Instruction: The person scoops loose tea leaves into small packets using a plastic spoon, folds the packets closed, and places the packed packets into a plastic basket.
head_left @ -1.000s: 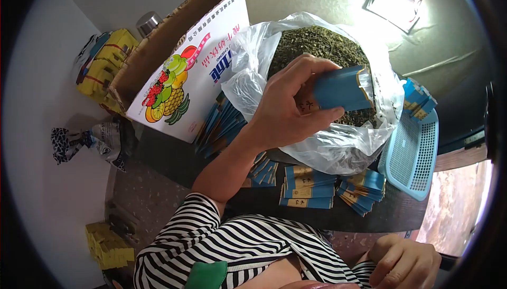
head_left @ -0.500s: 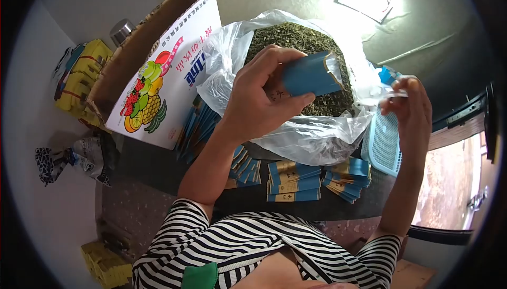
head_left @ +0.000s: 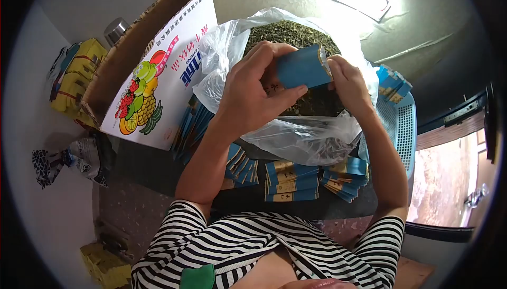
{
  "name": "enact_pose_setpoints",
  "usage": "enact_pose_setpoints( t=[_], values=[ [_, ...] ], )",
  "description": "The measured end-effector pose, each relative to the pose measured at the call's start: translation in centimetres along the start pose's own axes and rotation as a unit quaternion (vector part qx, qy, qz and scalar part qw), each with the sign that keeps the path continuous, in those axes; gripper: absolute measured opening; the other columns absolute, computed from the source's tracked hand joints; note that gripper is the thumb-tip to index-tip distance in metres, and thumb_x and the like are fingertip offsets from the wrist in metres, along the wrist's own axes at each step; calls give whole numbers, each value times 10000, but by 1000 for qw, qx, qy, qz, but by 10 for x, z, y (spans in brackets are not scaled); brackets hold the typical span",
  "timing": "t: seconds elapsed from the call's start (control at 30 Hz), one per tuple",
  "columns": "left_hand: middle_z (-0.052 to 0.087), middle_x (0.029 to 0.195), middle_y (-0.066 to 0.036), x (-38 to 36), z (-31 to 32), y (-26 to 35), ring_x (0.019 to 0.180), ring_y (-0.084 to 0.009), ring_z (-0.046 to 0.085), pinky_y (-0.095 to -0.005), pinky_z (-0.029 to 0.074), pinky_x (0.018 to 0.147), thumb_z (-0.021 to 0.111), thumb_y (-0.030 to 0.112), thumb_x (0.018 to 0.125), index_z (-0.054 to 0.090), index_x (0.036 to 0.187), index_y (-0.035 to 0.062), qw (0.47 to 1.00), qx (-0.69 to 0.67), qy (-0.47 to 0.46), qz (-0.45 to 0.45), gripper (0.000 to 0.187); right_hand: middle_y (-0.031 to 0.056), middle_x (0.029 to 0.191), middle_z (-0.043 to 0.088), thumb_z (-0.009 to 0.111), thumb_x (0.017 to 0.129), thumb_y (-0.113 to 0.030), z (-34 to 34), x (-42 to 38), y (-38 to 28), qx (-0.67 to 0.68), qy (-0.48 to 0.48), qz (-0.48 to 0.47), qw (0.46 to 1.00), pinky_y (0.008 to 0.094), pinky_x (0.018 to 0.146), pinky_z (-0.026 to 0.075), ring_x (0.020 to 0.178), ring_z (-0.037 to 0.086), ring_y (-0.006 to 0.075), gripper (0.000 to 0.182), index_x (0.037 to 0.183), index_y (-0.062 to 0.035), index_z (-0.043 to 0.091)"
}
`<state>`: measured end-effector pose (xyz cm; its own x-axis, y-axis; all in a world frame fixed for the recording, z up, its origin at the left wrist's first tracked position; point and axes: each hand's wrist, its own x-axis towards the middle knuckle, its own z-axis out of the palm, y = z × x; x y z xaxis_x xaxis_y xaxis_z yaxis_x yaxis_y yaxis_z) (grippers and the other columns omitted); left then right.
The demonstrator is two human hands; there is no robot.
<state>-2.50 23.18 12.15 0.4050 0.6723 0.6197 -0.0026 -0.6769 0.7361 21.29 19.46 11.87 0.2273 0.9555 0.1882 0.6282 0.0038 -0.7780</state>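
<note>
Gripping a blue packet point(head_left: 302, 70) in the curled left hand point(head_left: 253, 88); touching its open end with the right hand point(head_left: 349, 85), fingers bunched — impossible to tell whether pinching anything. Beneath, dried leaves point(head_left: 288, 31) in a clear plastic bag point(head_left: 298, 141), crowding the space between a carton point(head_left: 174, 77) and a blue basket point(head_left: 406, 130). At the basket's far end, more packets point(head_left: 393, 84); nearer the body, fanned stacks point(head_left: 290, 182) marked 水仙. On the carton, "CHENG", magenta Chinese characters and printed fruit — beyond, yellow packages point(head_left: 82, 72).
</note>
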Motion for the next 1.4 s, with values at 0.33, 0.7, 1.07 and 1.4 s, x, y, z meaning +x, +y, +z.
enact_pose_setpoints(
  t=[0.33,0.7,1.07,1.4],
  values=[
    [648,915,-25,3,-4,-14,739,-41,567,-208,474,636,805,52,813,607,1202,31,998,4,-23,-57,437,-2,749,612,504,1050,-280,-24,11,12,182,-18,45,982,227,536,412,626,539,63,301,1027,-41,685],
    [654,1002,-31,4,4,-13,719,-61,544,-240,483,644,830,138,797,613,1219,33,994,32,-38,-100,486,-8,714,588,516,1028,-349,-70,-5,-28,169,-21,24,985,236,571,390,601,488,68,339,1006,-64,699],
    [637,1024,-55,1,19,-16,798,-74,589,-237,508,683,806,132,836,592,1238,16,992,-64,-34,-99,470,19,805,591,538,999,-112,-37,-30,-70,-4,-79,-151,985,253,626,430,695,523,77,197,1092,-9,679],
    [659,1032,-77,3,8,-15,829,-78,626,-227,530,691,806,82,833,571,1262,-16,993,-46,-33,-99,499,44,748,600,570,988,-158,-76,-31,-51,-120,23,-52,991,274,604,427,653,492,86,190,991,-3,679]
  ],
)
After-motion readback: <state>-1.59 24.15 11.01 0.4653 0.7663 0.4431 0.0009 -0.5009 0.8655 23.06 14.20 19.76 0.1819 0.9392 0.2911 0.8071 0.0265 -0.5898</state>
